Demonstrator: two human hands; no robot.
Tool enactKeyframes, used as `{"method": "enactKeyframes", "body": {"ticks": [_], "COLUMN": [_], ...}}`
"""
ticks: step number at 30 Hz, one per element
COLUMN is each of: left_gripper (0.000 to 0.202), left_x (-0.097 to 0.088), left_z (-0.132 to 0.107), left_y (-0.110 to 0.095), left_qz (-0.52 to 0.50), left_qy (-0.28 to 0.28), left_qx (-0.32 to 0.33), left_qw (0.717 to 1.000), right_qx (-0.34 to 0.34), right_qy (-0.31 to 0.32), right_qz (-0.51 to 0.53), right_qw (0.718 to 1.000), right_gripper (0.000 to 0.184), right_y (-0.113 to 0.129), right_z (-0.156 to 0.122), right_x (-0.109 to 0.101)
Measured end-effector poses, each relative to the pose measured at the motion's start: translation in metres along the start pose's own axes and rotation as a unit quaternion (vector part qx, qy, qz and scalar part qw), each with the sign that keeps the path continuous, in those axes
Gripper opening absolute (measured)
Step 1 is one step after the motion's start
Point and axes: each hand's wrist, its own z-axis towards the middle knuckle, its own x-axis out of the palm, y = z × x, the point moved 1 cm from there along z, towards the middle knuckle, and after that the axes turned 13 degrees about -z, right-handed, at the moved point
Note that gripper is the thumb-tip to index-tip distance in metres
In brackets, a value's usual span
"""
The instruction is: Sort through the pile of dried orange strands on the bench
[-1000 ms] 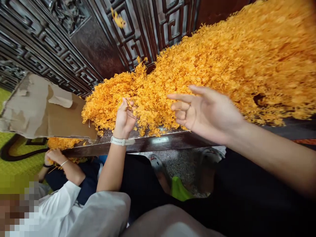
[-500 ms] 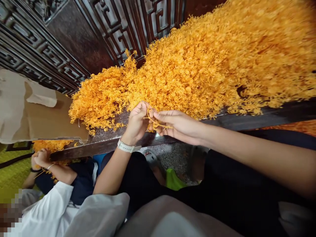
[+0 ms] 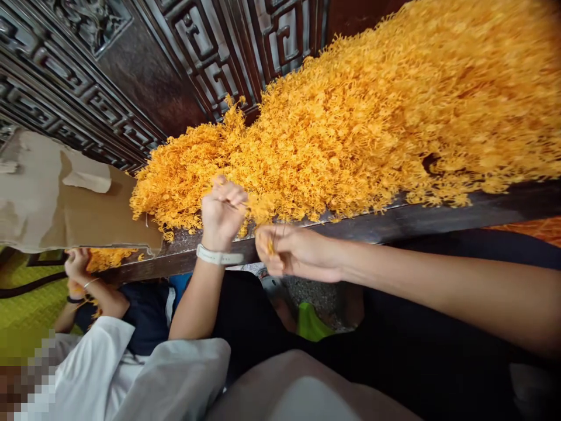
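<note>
1. Dark, carved wooden lattice panelling [image 3: 205,52], across the back from upper left to centre; below it, a dark, glossy wooden bench [image 3: 438,217], running full length to the right edge.
2. Yellow-green textured surface [image 3: 26,310], at far left.
3. Torn brown cardboard sheet [image 3: 100,213], over the left end of the bench.
4. Co-worker in a white short-sleeved top [image 3: 94,348]; one raised hand [image 3: 78,263] with a thin pale bracelet, just beside a small orange cluster [image 3: 109,257] under the cardboard edge.
5. Person's left hand [image 3: 224,210], pale watch strap [image 3: 219,255] around its wrist, before the orange heap; fingers bent inward and blurred; cannot tell whether they close on anything.
6. Person's right hand [image 3: 291,252], near the left, slightly lower, before the bench edge; fingers closed on a small orange plastic-looking piece [image 3: 270,247], partly hidden.
7. Bright green object [image 3: 313,321], low at centre, among dark-clothed legs; grey speckled floor [image 3: 307,289] just above it in view.
8. Large heap of orange, spindly, flower-like plastic-looking sprigs [image 3: 350,128], piled on the bench against the panelling, from left of centre to the right edge.
9. Orange mass [image 3: 537,227], at far right, below the bench edge.
</note>
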Motion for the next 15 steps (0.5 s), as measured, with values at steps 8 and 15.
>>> {"method": "enactKeyframes", "body": {"ticks": [8, 15], "left_gripper": [0.031, 0.026], "left_x": [-0.035, -0.008], "left_z": [0.038, 0.004], "left_y": [-0.063, -0.034], "left_qz": [-0.017, 0.12], "left_qy": [0.011, 0.058], "left_qx": [0.065, -0.105], "left_qw": [0.998, 0.986], "right_qx": [0.053, -0.157], "right_qy": [0.276, -0.439], "right_qz": [-0.381, -0.035], "right_qw": [0.881, 0.884], "right_gripper": [0.015, 0.014], "right_y": [0.019, 0.082], "right_z": [-0.03, -0.016], "right_x": [0.013, -0.073]}}
